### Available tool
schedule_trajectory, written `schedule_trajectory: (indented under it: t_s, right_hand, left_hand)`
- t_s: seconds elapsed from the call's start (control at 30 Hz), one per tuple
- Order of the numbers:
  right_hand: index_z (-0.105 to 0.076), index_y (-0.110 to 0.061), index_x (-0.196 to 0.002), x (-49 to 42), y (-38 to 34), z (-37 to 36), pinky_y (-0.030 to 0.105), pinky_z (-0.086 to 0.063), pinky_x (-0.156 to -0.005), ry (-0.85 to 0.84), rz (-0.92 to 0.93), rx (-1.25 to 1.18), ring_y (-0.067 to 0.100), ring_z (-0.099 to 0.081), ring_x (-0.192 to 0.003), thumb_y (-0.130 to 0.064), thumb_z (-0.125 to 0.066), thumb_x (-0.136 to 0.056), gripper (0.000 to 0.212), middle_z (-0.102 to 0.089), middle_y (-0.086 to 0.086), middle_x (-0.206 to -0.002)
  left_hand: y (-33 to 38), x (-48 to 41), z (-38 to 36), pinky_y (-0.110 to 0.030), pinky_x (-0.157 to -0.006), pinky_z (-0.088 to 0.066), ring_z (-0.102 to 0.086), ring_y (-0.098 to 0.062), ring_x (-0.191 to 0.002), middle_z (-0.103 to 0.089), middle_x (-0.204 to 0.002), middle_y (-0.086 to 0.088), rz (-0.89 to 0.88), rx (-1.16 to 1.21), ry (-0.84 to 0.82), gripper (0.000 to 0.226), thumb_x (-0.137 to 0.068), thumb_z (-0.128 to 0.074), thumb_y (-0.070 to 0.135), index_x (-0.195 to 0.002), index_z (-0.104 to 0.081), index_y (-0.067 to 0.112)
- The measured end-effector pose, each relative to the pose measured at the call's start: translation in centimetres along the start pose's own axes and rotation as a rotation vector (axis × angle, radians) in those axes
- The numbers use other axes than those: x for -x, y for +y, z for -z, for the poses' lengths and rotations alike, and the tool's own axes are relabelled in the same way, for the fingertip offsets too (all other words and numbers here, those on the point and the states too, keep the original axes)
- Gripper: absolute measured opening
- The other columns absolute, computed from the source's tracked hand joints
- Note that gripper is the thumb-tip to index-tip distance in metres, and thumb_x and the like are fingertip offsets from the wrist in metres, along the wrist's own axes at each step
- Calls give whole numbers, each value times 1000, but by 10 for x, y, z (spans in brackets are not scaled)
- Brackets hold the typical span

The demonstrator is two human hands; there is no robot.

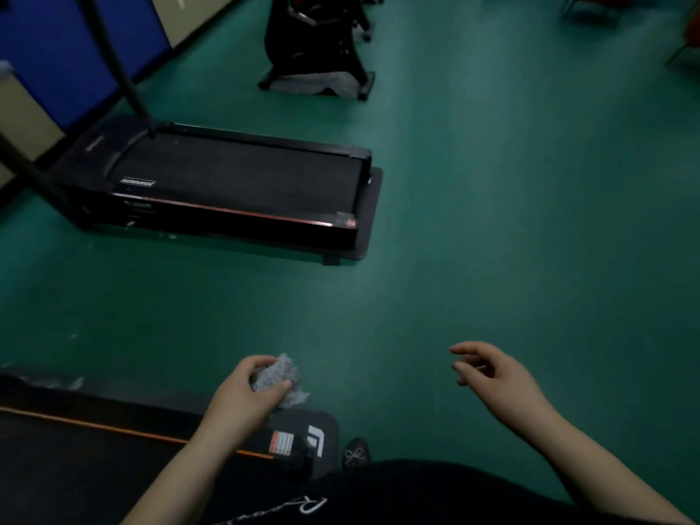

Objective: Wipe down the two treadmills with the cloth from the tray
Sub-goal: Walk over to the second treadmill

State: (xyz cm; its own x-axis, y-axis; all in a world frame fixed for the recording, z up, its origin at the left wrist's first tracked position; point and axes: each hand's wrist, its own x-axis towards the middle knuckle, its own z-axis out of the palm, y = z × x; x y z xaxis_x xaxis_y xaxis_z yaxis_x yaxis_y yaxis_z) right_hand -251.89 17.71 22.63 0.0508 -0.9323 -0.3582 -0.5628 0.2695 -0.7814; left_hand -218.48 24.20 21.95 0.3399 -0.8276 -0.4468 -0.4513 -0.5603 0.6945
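Bunching into a loose grey wad, the cloth (279, 380) sits in the left hand (242, 395), whose grip is closed around it with the thumb pressed across the near side and the fingers curled over the far side; crumpled folds spill out past the fingertips. It looks soft, light and limp, so it should take any shape pressed into it and weigh next to nothing; my judgement is that it would wipe better if opened out flat under the palm than if kept balled, since a wad touches only at its bulges. Being so slack, it could slip out through loose fingers or drag a trailing corner, so holding it across its middle with the palm on top seems the safest place. The right hand (488, 369) hangs level with the grip and well apart from it, its fingers parted and lightly curled, holding nothing. Just below and behind the grip lies the rear end of the near treadmill (113, 433), with an orange stripe along its edge. Well beyond the grip, across bare green floor (492, 240), stands the far treadmill (235, 176), its dark belt and side rails facing the wearer. No tray is in sight.
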Motion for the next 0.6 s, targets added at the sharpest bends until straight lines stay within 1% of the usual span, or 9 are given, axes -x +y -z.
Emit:
schedule_trajectory:
  t_s: [0.1,0.17,0.23,0.33,0.47,0.53,0.6]
  right_hand:
    - [-66,-38,-93,-63,-39,-4,34,-53,-77,-30,24,-1,20,-69,-83,-18,-64,-88,20,-67,0,-92]
    - [-66,-36,-92,-103,-64,-8,32,-53,-78,-52,45,-5,19,-69,-83,-16,-64,-89,20,-68,1,-91]
    - [-67,-33,-92,-142,-84,-16,29,-53,-77,-86,57,3,17,-70,-81,-13,-64,-89,20,-69,3,-90]
    - [-67,-32,-91,-207,-110,-32,27,-54,-74,-157,60,36,17,-70,-80,-13,-64,-89,19,-70,4,-88]
    - [-67,-35,-89,-306,-153,-56,31,-56,-77,-240,102,99,17,-70,-80,-15,-65,-89,20,-70,3,-88]
    - [-67,-36,-88,-357,-184,-68,33,-55,-77,-286,138,135,18,-70,-80,-16,-65,-88,20,-70,3,-87]
    - [-67,-36,-88,-403,-224,-82,34,-55,-78,-325,191,175,18,-69,-81,-17,-66,-87,20,-70,1,-86]
  left_hand:
    - [31,-56,22,-20,-56,-44,-62,-7,-77,-60,-102,8,-11,37,48,35,-81,-72,28,-112,-55,30]
    - [47,-90,37,-18,-51,-44,-63,-10,-75,-59,-103,9,-1,58,71,36,-82,-71,28,-114,-54,30]
    - [57,-121,49,-18,-51,-44,-64,-10,-75,-58,-106,9,20,66,85,37,-82,-70,30,-116,-53,31]
    - [67,-167,65,-19,-51,-45,-64,-8,-73,-58,-104,12,73,95,123,37,-82,-71,31,-115,-53,32]
    - [80,-234,88,-21,-54,-49,-62,-6,-76,-57,-98,16,143,153,191,37,-82,-71,28,-115,-54,29]
    - [90,-268,108,-21,-56,-49,-57,-1,-76,-54,-95,19,179,190,256,37,-82,-71,26,-116,-55,27]
    - [103,-298,133,-19,-55,-48,-57,0,-73,-54,-94,21,209,222,325,37,-82,-71,26,-115,-55,26]
